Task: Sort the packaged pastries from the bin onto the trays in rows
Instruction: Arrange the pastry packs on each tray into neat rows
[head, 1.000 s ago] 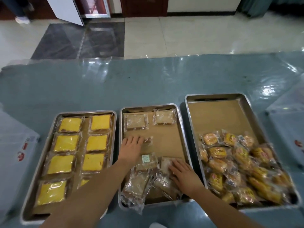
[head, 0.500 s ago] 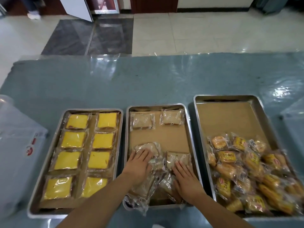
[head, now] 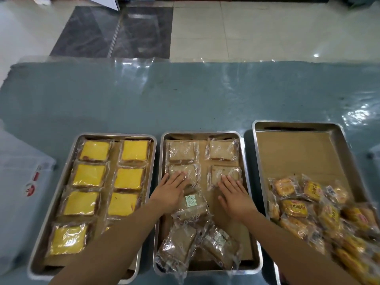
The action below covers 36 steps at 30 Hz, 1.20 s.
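Hands lie flat in the middle tray (head: 244,182), fingers straight and slightly spread. The left hand (head: 171,191) presses one brown cake packet (head: 183,173), the right hand (head: 234,194) another (head: 226,174), likely squaring a second row under the two packets at the tray's far end. Unsorted brown packets (head: 197,239) are heaped at the near end, probably so each can be slid forward.

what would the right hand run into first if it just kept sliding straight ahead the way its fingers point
Probably the brown pastry pack in the far right corner of the middle tray. The right hand lies flat on the second-row pack, fingers aimed up the tray, so it would likely push this pack into that one.
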Each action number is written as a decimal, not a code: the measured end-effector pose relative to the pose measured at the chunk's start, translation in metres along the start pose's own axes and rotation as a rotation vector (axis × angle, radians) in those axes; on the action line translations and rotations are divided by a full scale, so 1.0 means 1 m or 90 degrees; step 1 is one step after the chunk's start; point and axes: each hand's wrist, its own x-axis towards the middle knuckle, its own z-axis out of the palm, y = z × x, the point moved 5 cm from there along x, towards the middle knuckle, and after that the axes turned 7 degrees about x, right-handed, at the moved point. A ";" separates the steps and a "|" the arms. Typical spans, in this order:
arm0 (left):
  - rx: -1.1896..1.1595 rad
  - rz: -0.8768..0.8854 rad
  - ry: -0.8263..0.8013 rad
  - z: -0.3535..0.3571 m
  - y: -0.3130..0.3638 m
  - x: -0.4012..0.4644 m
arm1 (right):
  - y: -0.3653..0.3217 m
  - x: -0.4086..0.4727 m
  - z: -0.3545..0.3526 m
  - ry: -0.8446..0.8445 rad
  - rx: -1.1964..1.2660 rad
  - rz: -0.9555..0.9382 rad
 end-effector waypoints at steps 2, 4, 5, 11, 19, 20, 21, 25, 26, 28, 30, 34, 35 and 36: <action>-0.006 0.003 0.006 -0.002 -0.003 0.004 | 0.002 0.012 -0.009 0.008 0.006 -0.003; -0.011 0.003 0.025 -0.005 -0.004 0.005 | 0.002 0.019 -0.014 0.007 0.011 -0.004; -0.016 0.005 0.045 -0.007 -0.003 0.006 | 0.001 0.021 -0.016 0.007 0.013 -0.005; -0.057 0.106 0.210 -0.011 0.025 -0.020 | -0.015 0.000 -0.012 0.031 0.057 -0.025; -0.082 0.046 0.078 0.025 0.058 -0.063 | -0.043 -0.076 0.033 -0.061 0.103 -0.060; -0.080 0.032 0.061 0.027 0.060 -0.067 | -0.043 -0.086 0.037 -0.064 0.105 -0.057; -0.077 0.019 0.040 0.029 0.062 -0.071 | -0.043 -0.096 0.042 -0.067 0.109 -0.053; -0.090 -0.025 0.029 0.027 0.069 -0.074 | -0.037 -0.134 0.061 -0.088 0.092 -0.046; -0.098 -0.028 0.031 0.024 0.072 -0.073 | -0.035 -0.141 0.065 -0.099 0.086 -0.044; -0.095 -0.016 0.023 0.019 0.077 -0.071 | -0.033 -0.151 0.071 -0.118 0.078 -0.033; -0.115 0.010 0.000 0.015 0.082 -0.069 | -0.032 -0.155 0.072 -0.122 0.074 -0.028; -0.188 0.063 -0.068 -0.007 0.079 -0.064 | -0.031 -0.155 0.057 -0.063 0.035 -0.061; -0.219 0.060 -0.070 -0.016 0.075 -0.062 | -0.029 -0.153 0.052 -0.044 0.025 -0.059; -0.241 0.049 -0.054 -0.026 0.070 -0.060 | -0.025 -0.150 0.046 -0.023 0.014 -0.046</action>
